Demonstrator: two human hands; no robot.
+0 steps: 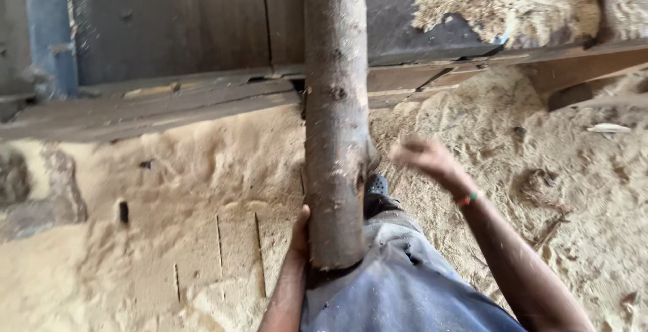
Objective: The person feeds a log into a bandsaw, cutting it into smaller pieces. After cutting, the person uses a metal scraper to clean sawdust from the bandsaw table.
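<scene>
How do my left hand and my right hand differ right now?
The left hand presses against the log near its lower end; the right hand hangs free beside it, touching nothing. The left hand is mostly hidden behind the log; the right hand shows whole, blurred, with a band at its wrist. Both are bare.

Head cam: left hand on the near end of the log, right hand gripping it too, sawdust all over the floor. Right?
Not quite. In the head view the right hand is off the log, raised in the air beside it and blurred. The left hand does rest on the log's near end, and sawdust does cover the floor.
</scene>
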